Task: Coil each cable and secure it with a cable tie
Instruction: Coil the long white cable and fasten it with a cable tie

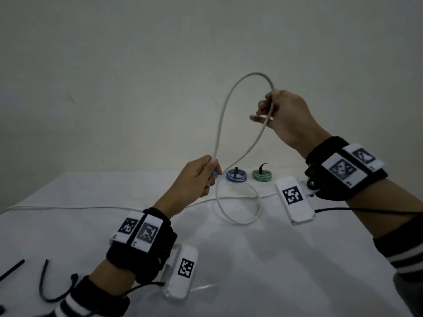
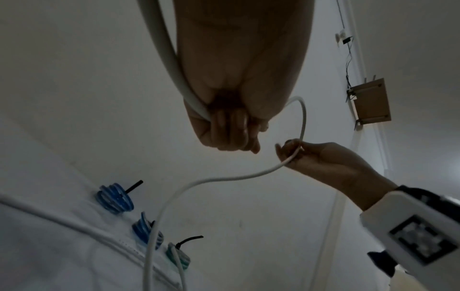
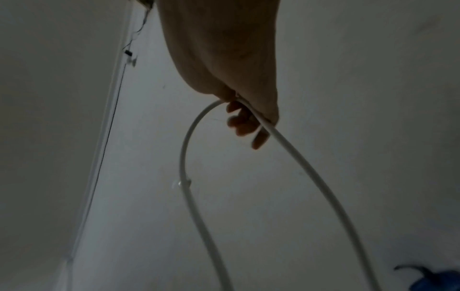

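Note:
A long white cable [image 1: 223,113] arcs upward between both hands above the white table [image 1: 251,259]. My left hand [image 1: 199,177] grips it low, near the table's back, fingers curled round it [image 2: 224,128]. Raised higher to the right, my right hand [image 1: 277,113] holds the same cable [image 3: 286,145] with curled fingers. Below them the cable forms a loop on the table [image 1: 240,207] and trails off to the left [image 1: 68,207]. Black cable ties [image 1: 52,287] lie at the front left.
Tied coils stand at the table's back: a blue one [image 1: 236,175] and a green one [image 1: 262,175], with another blue one [image 2: 115,197] behind my left hand. A wall rises just beyond. A small brown box [image 2: 370,102] hangs on the wall.

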